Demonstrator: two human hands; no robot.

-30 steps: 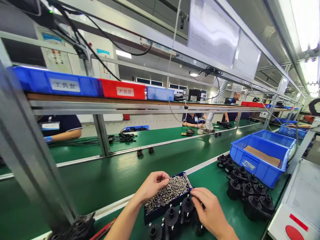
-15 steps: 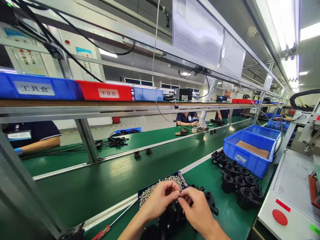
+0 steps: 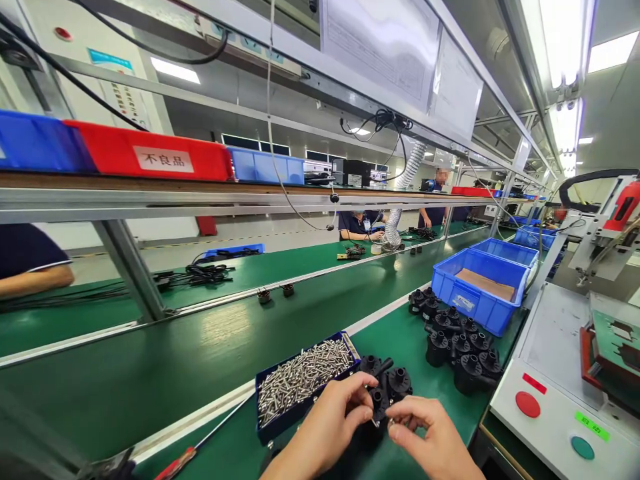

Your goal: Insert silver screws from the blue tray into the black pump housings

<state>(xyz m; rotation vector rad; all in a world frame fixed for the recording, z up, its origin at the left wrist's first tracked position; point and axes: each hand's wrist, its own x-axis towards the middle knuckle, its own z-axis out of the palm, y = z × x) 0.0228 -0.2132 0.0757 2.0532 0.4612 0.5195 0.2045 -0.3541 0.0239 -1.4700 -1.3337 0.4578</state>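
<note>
Pinching apparent screw (image 3: 391, 421), right hand (image 3: 431, 432) hovers by black part (image 3: 379, 400); left hand (image 3: 336, 415) curls, grip unclear. Screw bin (image 3: 285, 427) sits near far edge of counter (image 3: 230, 447), likely for quick reach.

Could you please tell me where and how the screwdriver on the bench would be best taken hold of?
I'd grip its red handle from above, on the near left side. It is the thickest part and lies toward the person, while the thin metal shaft slants away toward the screw tray, leaving less to grip.
</note>
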